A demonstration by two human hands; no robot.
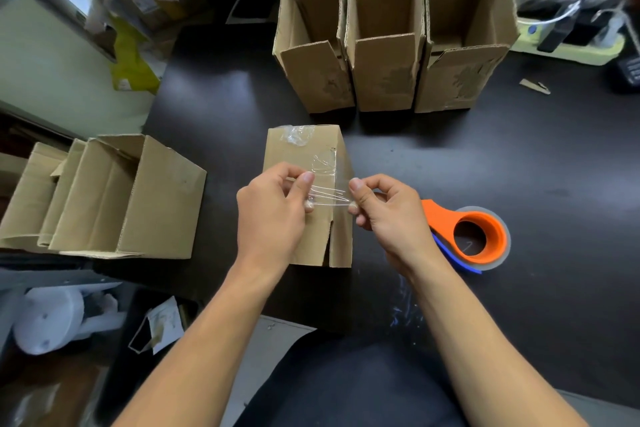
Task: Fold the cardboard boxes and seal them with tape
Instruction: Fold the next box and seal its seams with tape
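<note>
Clear tape, a short wrinkled strip (329, 196), is stretched between the two hands above a folded cardboard box (304, 149). The left hand (272, 215) pinches the strip's left end between thumb and curled fingers (306, 180); the right hand (391, 215) pinches the right end in the same manner. The box stands on the dark bench (519, 166) directly in front of the person, its upper face toward the camera. This face already bears a crumpled patch of tape near its far edge and a second piece lower down, just beyond the hands. A seam between flaps shows open near the box's near right corner.

To the right of the box, close to the right hand, an orange tape dispenser (481, 236) lies flat on the bench with its roll of clear tape around it and a blue part beneath. At the far side of the bench, three open boxes (384, 73) stand upright in a row, side by side and touching. At the left edge of the bench, further open boxes (104, 198) lie on their sides, nested together.
</note>
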